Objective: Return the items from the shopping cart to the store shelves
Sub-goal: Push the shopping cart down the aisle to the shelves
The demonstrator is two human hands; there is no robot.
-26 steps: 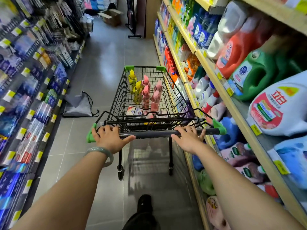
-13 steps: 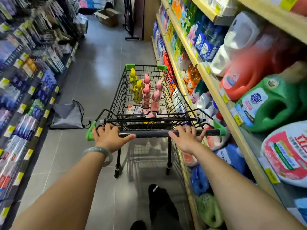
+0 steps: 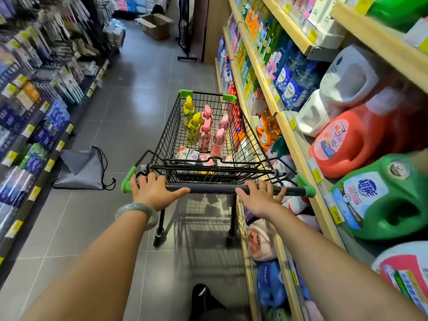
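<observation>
A black wire shopping cart (image 3: 171, 135) with green corners stands in the aisle ahead of me, close to the right-hand shelves. Inside it stand yellow bottles (image 3: 193, 128) and pink bottles (image 3: 217, 140), with small flat packets (image 3: 192, 155) lying at the near end. My left hand (image 3: 154, 189) grips the left part of the dark cart handle (image 3: 213, 188); a pale green bangle sits on that wrist. My right hand (image 3: 259, 196) grips the handle's right part.
Wooden shelves (image 3: 298, 144) on the right hold detergent jugs, red (image 3: 352, 140) and green (image 3: 382, 195), and bottles. Hanging packets fill the left rack (image 3: 34, 117). A grey drawstring bag (image 3: 81, 169) lies on the floor left of the cart. A cardboard box (image 3: 155, 25) sits far down the aisle.
The cart and I have rolled forward along the aisle; the jugs on the right and the grey bag have slid nearer and past. Both hands stay on the handle.
</observation>
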